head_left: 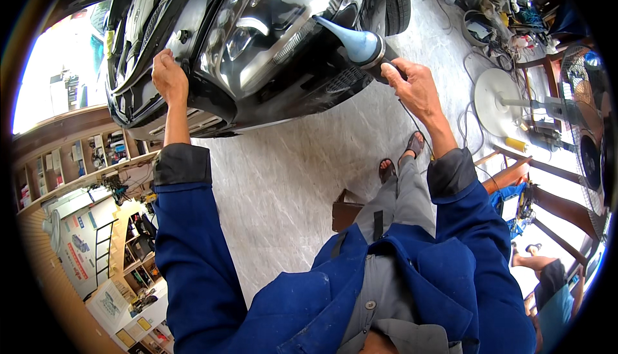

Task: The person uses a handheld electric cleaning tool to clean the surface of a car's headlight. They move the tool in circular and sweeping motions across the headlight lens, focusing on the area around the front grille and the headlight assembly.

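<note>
A black car (277, 106) with a large clear headlight (257, 32) fills the upper middle of the head view. My right hand (415, 87) is wrapped round the dark handle of a corded tool with a light-blue tapered nose (355, 40). The nose points left, its narrow tip in front of the headlight; whether it touches the lens I cannot tell. My left hand (170, 78) is closed at the car's front, left of the headlight. Its fingertips are turned away, so what they grip, if anything, is hidden.
A front tyre (398, 0) stands beyond the tool. A power cord hangs below my right hand. On the right are a standing fan (582, 122), its round base (499, 102) and a cluttered bin (479, 29). Shelves (84, 161) line the left; a brown box (346, 212) lies near my feet.
</note>
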### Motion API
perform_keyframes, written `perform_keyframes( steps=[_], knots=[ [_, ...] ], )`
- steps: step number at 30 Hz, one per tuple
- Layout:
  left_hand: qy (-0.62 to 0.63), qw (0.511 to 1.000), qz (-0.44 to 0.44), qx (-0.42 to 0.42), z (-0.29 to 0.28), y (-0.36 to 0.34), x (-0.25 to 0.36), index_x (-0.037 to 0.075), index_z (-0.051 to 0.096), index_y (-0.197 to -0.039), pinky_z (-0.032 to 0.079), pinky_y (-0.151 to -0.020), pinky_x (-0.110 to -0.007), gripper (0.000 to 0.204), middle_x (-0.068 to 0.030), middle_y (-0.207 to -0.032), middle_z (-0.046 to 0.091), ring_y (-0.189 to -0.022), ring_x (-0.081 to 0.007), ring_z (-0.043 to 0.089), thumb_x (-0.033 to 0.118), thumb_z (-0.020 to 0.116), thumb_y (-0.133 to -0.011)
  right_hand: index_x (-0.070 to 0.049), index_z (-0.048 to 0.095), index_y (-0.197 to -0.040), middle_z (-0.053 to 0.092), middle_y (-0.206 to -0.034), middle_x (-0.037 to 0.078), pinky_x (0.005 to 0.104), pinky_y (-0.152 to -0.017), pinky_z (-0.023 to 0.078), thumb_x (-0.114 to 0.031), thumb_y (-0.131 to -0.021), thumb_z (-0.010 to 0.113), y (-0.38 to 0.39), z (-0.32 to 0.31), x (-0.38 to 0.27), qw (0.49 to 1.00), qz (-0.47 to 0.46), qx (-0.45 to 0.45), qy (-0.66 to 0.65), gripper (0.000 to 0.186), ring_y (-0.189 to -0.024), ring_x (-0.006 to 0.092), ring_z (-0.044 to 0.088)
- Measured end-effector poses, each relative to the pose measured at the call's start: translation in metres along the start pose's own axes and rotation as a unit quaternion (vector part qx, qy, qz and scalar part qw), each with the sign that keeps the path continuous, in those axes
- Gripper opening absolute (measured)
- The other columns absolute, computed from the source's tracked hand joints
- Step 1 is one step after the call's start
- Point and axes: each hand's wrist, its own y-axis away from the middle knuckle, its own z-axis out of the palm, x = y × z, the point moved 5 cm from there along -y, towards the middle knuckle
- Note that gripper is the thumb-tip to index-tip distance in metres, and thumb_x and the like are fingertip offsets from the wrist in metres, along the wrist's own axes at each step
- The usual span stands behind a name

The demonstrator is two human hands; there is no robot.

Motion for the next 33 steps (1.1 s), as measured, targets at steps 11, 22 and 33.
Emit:
perform_keyframes(
  steps=[11, 22, 33],
  knots=[
    [-0.006, 1.0, 0.001, 0.011, 0.001, 0.0, 0.001, -0.003, 0.071, -0.117, 0.053, -0.094, -0.041, 0.041, -0.021, -0.113, 0.075, -0.106, -0.0332, 0.072, 0.021, 0.04, -0.103, 0.001, 0.074, -0.102, 0.067, -0.072, 0.012, 0.0336, -0.064, 0.049, -0.034, -0.099, 0.067, -0.012, -0.024, 0.002, 0.999, 0.012, 0.034, 0.0, 0.036, -0.065, 0.0186, 0.062],
    [-0.004, 1.0, 0.003, 0.004, 0.0, 0.0, 0.003, -0.005, 0.069, -0.119, 0.054, -0.096, -0.039, 0.042, -0.0197, -0.112, 0.075, -0.106, -0.0303, 0.073, 0.022, 0.041, -0.103, 0.002, 0.074, -0.098, 0.064, -0.069, 0.012, 0.0339, -0.061, 0.047, -0.032, -0.099, 0.067, -0.011, -0.022, -0.003, 0.999, -0.009, 0.036, -0.009, 0.034, -0.062, 0.0174, 0.059],
    [0.005, 1.0, 0.004, 0.007, -0.001, 0.002, 0.006, -0.005, 0.069, -0.119, 0.054, -0.095, -0.039, 0.042, -0.0195, -0.112, 0.075, -0.105, -0.03, 0.073, 0.021, 0.04, -0.104, -0.002, 0.075, -0.097, 0.064, -0.068, 0.013, 0.0355, -0.059, 0.047, -0.033, -0.098, 0.069, -0.001, -0.001, -0.021, 1.0, -0.011, -0.002, -0.001, 0.032, -0.06, 0.0211, 0.061]
  ],
)
